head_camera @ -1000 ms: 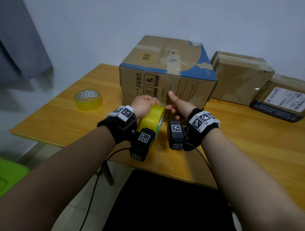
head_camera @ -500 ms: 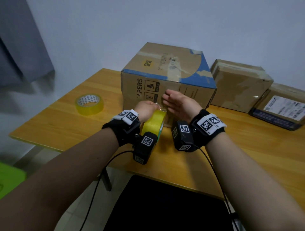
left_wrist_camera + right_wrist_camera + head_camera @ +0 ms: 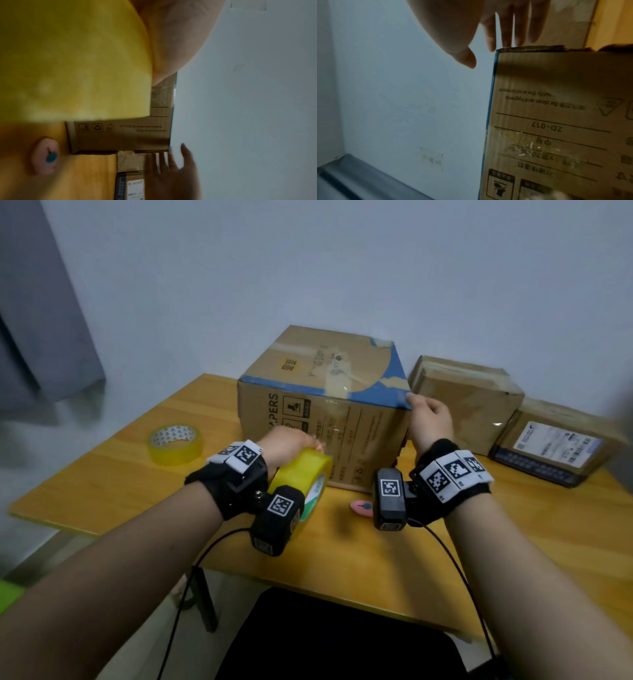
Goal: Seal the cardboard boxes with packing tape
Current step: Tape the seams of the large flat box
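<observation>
A large cardboard box (image 3: 322,419) with a blue top edge stands in the middle of the wooden table (image 3: 513,542). Clear tape (image 3: 337,392) runs over its top and down its front face (image 3: 530,146). My left hand (image 3: 291,443) grips a big yellow tape roll (image 3: 305,477) upright against the lower front of the box; the roll (image 3: 73,60) fills the left wrist view. My right hand (image 3: 419,409) is at the box's upper right front corner. Its fingers (image 3: 506,31) are straight and reach along the box's right side (image 3: 556,94), with the thumb held apart.
A pink cutter (image 3: 361,507) lies on the table in front of the box, between my wrists. A second tape roll (image 3: 174,444) lies flat at the left. Two smaller taped boxes (image 3: 469,402) (image 3: 558,440) stand at the right by the wall.
My right hand has left the middle of the box's front face and moved up and right to the box's corner. The left hand still holds the roll against the box.
</observation>
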